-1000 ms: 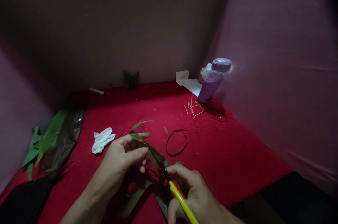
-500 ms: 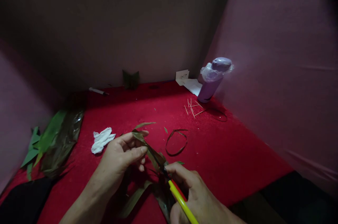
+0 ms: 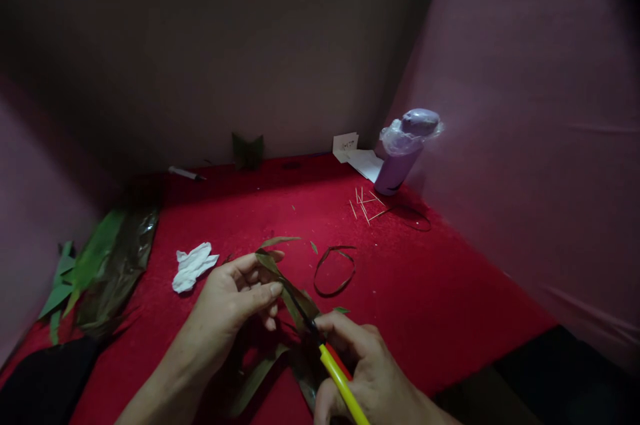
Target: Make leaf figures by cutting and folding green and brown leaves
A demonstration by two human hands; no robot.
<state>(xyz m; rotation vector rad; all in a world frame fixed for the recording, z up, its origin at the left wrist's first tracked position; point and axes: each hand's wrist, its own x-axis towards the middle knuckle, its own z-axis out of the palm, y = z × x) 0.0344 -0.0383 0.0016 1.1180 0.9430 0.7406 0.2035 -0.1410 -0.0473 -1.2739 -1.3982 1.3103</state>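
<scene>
My left hand (image 3: 240, 301) pinches a brownish-green leaf strip (image 3: 270, 263) between thumb and fingers. One narrow tip of it sticks out past the fingertips. My right hand (image 3: 367, 358) is wrapped round scissors (image 3: 337, 375) with yellow and red handles. Their dark blades lie along the strip and point up toward my left thumb; shadow hides how far apart they are. Below my hands, another long leaf piece (image 3: 260, 378) lies on the red cloth (image 3: 430, 291). A thin dried loop (image 3: 335, 271) rests just beyond my right hand.
Crumpled white tissue (image 3: 194, 267) sits left of my hands. Green leaves (image 3: 103, 238) and a dark plastic bag (image 3: 135, 245) are at far left. Several toothpicks (image 3: 363, 205), white cards (image 3: 365, 163) and a purple bottle (image 3: 397, 168) with plastic wrap stand farther back. A syringe-like tube (image 3: 185, 173) lies behind.
My left hand and the leaf strip have shifted slightly to the right. The scissors have moved a little to the left along the strip. Everything else stays in place.
</scene>
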